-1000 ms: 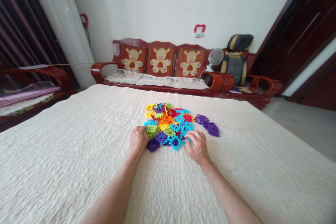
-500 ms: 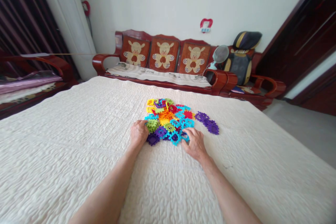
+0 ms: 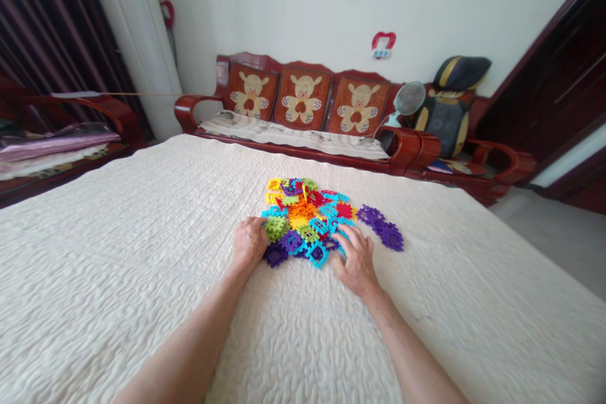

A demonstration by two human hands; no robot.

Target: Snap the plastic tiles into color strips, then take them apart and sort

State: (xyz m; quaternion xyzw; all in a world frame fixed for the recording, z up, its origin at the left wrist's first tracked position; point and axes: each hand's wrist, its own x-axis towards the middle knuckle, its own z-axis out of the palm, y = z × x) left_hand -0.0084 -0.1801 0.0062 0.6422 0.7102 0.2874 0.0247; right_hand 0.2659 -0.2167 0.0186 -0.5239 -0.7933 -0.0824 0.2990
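Observation:
A pile of colourful plastic interlocking pieces lies on a cream quilted cover, with an orange piece (image 3: 302, 208) near its middle. My left hand (image 3: 250, 240) rests at the pile's left edge, its fingertips against a green piece (image 3: 276, 228); the fingers are bent and their tips partly hidden. My right hand (image 3: 354, 259) is at the right front of the pile with fingers spread over light blue pieces, holding nothing. A light blue piece (image 3: 317, 254) and a dark purple piece (image 3: 275, 254) lie at the front. Several purple pieces (image 3: 381, 227) form a strip to the right.
The quilted cover (image 3: 142, 252) spreads around the pile. Beyond it stands a red wooden sofa (image 3: 402, 145) with bear cushions (image 3: 303, 98) and a small fan (image 3: 409, 99). A massage seat pad (image 3: 442, 120) is on a chair at the right.
The fingers of my right hand have lifted and spread more over the light blue pieces. My left hand stays at the pile's left edge. The camera view has turned slightly left.

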